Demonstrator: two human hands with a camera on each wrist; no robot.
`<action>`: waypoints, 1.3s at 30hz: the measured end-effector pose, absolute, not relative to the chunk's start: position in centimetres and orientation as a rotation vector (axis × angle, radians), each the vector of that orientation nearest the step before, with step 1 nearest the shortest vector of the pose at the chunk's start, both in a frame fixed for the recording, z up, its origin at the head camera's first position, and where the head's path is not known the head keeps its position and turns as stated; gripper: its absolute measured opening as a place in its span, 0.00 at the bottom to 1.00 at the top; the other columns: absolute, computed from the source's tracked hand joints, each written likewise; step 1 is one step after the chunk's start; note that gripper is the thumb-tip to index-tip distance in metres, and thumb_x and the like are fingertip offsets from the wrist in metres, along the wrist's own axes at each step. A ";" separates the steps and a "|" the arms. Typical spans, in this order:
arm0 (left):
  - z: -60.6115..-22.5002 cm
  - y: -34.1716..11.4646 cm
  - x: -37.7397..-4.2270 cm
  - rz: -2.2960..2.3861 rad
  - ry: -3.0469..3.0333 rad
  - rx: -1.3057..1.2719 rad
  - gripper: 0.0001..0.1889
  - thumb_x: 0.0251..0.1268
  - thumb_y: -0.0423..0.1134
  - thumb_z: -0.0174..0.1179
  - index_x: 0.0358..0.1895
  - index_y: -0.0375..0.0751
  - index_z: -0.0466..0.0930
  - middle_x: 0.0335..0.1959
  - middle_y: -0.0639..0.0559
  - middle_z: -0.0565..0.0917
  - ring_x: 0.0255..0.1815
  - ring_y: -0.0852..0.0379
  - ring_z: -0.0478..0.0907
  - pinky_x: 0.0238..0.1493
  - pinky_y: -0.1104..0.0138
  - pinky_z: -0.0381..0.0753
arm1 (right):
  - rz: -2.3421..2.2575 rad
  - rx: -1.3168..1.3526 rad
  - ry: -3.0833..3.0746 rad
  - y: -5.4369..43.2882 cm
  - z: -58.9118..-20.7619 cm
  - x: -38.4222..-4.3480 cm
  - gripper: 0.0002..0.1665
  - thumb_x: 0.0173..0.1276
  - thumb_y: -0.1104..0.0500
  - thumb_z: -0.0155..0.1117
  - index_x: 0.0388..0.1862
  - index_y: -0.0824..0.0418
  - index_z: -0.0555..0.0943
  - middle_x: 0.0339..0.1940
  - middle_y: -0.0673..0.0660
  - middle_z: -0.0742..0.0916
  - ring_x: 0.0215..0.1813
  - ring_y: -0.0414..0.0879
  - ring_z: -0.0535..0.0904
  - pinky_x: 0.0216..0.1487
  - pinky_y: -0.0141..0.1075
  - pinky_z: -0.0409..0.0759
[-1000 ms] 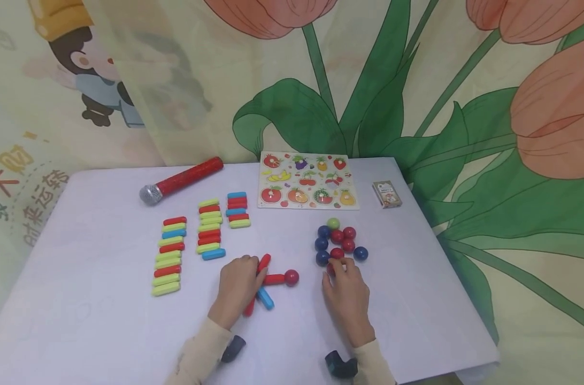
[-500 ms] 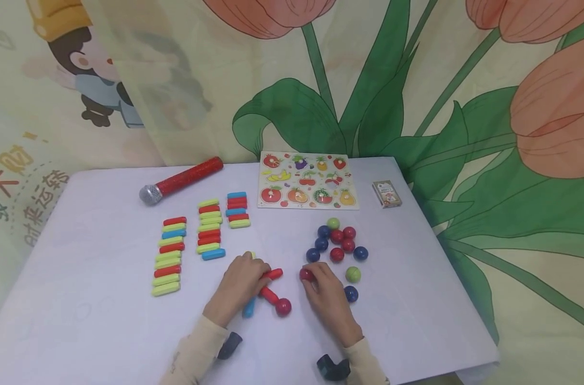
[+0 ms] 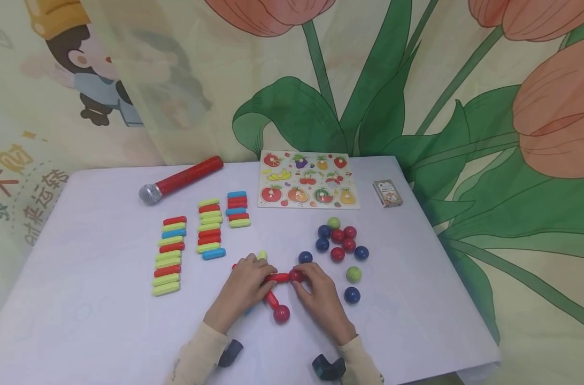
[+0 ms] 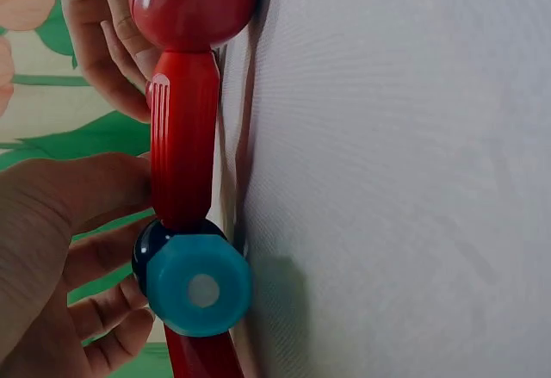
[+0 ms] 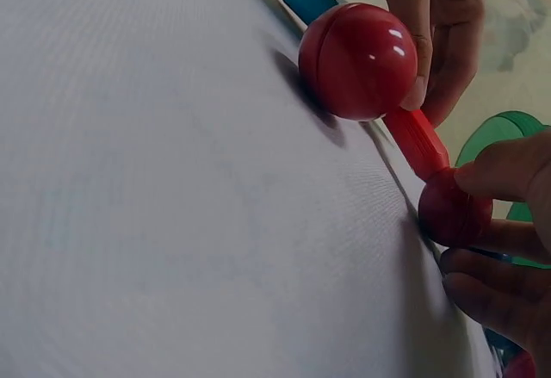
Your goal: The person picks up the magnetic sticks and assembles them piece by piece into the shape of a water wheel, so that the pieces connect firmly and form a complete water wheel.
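Observation:
My left hand pinches a red rod belonging to a joined cluster of magnetic rods and balls. At that rod's right end, my right hand holds a red ball, which meets the rod tip. A second red rod slants toward the front and carries another red ball. In the left wrist view, a blue rod points at the camera, with a dark blue ball behind it. A yellow-green rod tip shows beyond my left fingers, which hide much of the cluster.
Loose blue, red and green balls lie right, including a blue ball beside my right fingers. Rows of coloured rods lie left. Farther back are a red microphone, a fruit puzzle board and a small box.
My right hand has brought the red ball leftward from the loose balls to the rod. My left hand has turned the cluster. A blue ball has shifted left, away from its group.

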State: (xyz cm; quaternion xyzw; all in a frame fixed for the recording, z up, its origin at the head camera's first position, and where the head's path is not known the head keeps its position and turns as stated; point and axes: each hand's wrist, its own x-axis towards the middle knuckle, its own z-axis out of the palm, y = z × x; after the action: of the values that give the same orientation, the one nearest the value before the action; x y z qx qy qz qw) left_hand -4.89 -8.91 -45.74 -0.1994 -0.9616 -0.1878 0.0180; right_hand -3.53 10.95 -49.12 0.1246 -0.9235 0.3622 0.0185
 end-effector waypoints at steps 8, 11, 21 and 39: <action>-46.2 -9.6 -4.3 -0.646 -2.939 -0.462 0.21 0.48 0.49 0.74 0.45 0.45 0.83 0.39 0.51 0.79 0.39 0.56 0.73 0.41 0.64 0.78 | 1.180 0.297 -2.795 11.2 -49.0 -3.6 0.18 0.64 0.59 0.67 0.53 0.51 0.79 0.45 0.45 0.80 0.42 0.35 0.76 0.46 0.29 0.80; -46.2 -10.0 -3.9 -0.608 -2.961 -0.332 0.22 0.48 0.52 0.73 0.45 0.45 0.81 0.37 0.50 0.78 0.37 0.56 0.73 0.39 0.64 0.78 | 1.170 0.221 -2.746 11.3 -48.8 -4.0 0.17 0.65 0.60 0.65 0.53 0.53 0.79 0.44 0.47 0.79 0.36 0.36 0.73 0.38 0.28 0.78; -45.0 -10.1 -3.6 -0.688 -3.030 -0.287 0.27 0.47 0.48 0.75 0.50 0.42 0.79 0.31 0.52 0.83 0.30 0.58 0.75 0.36 0.65 0.80 | 0.981 0.276 -2.927 11.2 -48.2 -6.5 0.22 0.69 0.56 0.61 0.62 0.51 0.76 0.52 0.51 0.80 0.44 0.41 0.78 0.47 0.35 0.81; -44.4 -9.3 -4.6 -0.738 -3.171 -0.462 0.26 0.50 0.46 0.73 0.55 0.47 0.81 0.35 0.55 0.79 0.36 0.60 0.69 0.36 0.69 0.75 | 1.078 0.269 -2.952 11.9 -48.6 -5.6 0.19 0.63 0.57 0.67 0.53 0.50 0.77 0.38 0.45 0.79 0.31 0.36 0.71 0.32 0.27 0.74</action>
State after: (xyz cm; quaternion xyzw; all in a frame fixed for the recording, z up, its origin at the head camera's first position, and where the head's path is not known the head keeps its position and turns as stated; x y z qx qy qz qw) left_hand -4.62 -9.31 -44.41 -0.1400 -0.9617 -0.2239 -0.0733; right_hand -5.61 11.87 -48.58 0.0851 -0.9359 0.3417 -0.0063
